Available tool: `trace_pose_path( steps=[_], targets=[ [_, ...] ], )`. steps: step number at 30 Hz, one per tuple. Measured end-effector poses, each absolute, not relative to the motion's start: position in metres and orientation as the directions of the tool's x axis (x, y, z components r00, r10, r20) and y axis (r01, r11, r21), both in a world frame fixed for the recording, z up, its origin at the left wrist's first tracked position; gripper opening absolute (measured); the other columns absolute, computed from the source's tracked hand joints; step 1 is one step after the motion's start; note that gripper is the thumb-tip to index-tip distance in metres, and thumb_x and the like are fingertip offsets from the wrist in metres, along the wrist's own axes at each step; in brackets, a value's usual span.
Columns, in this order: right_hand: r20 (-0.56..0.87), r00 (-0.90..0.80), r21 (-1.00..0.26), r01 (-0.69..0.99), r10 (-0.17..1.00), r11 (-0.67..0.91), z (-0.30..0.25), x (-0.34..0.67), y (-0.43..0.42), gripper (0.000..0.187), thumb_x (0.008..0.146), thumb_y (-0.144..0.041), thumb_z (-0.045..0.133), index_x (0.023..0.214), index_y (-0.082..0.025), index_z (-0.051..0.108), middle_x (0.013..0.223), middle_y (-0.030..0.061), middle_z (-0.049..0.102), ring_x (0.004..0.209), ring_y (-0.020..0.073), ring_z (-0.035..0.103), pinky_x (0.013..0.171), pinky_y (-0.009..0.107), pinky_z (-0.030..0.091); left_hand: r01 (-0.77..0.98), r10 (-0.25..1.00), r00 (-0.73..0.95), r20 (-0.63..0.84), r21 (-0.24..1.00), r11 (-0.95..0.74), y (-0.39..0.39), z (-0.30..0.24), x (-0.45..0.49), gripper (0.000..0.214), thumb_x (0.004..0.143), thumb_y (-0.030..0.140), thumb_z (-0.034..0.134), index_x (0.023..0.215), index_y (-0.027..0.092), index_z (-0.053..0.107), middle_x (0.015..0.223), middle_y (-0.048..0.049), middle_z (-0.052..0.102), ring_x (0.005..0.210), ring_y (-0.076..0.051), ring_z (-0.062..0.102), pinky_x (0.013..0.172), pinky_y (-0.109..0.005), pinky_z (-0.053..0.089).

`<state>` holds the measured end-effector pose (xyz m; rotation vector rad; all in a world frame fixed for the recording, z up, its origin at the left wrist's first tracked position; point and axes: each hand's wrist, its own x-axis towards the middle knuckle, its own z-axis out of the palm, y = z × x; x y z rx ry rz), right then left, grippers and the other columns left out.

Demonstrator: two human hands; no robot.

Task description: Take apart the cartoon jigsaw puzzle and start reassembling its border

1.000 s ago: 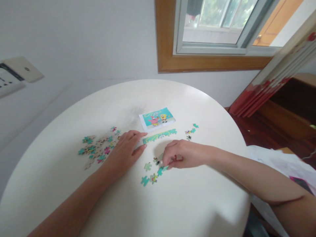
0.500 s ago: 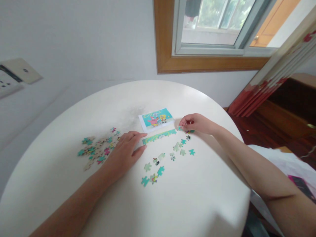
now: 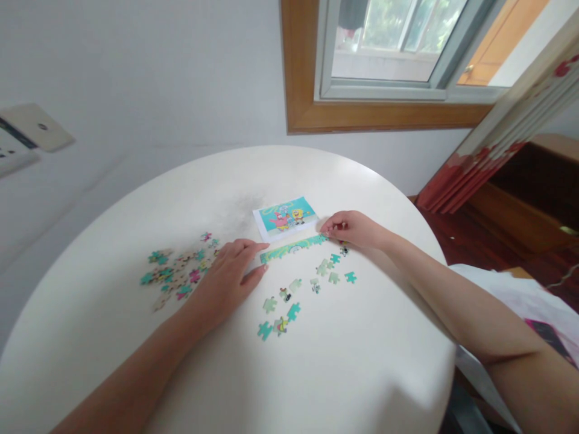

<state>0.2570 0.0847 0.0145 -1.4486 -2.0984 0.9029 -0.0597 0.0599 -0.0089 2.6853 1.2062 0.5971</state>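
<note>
A joined strip of teal puzzle pieces lies across the middle of the table. My left hand rests at the strip's left end, thumb and forefinger apart on either side of it. At the right end, my right hand pinches a teal puzzle piece against the strip; whether it is interlocked I cannot tell. Just behind the strip lies a picture card or box with cartoon figures. Several loose puzzle pieces are scattered in front of the strip, some partly under my right hand.
A heap of puzzle pieces lies left of my left hand, some face down. The round white table stands near the wall, below a window. A white cloth is beyond the table's right edge.
My right hand has moved slightly left, bringing the teal puzzle piece up to the strip's right end. The left hand stays at the other end.
</note>
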Motion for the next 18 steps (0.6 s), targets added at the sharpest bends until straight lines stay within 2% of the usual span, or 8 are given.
trace_pose_path(
  steps=[5,11,18],
  targets=[
    [0.107,-0.36,-0.652,0.678,0.927,0.339,0.013,0.257,0.086,0.023,0.08,-0.02,0.055,0.095,-0.016,0.073,0.08,0.0026,0.064,0.065,0.0101,0.05,0.064,0.023,0.04,0.686,0.735,0.607,0.303,0.268,-0.677,0.06,-0.009,-0.06,0.035,0.093,0.032,0.044,0.125,0.018,0.05,0.115,-0.0091,0.054,0.109,-0.025,0.05,0.1,-0.043,0.038],
    [0.138,-0.358,-0.549,0.748,0.923,0.372,0.028,0.262,0.08,0.017,0.08,-0.018,0.057,0.085,-0.017,0.072,0.081,0.0041,0.066,0.068,0.0128,0.054,0.067,0.026,0.042,0.689,0.735,0.61,0.297,0.258,-0.677,0.06,-0.008,-0.06,0.035,0.093,0.033,0.044,0.125,0.018,0.05,0.115,-0.009,0.054,0.109,-0.025,0.049,0.1,-0.043,0.038],
    [0.187,-0.502,-0.435,0.728,0.844,0.53,0.032,0.261,0.075,0.021,0.081,-0.012,0.057,0.091,-0.019,0.074,0.086,0.0062,0.067,0.082,0.0163,0.058,0.077,0.028,0.043,0.692,0.736,0.611,0.291,0.255,-0.676,0.06,-0.008,-0.06,0.036,0.093,0.033,0.044,0.125,0.018,0.05,0.116,-0.0091,0.053,0.111,-0.025,0.049,0.1,-0.042,0.037]
  ],
)
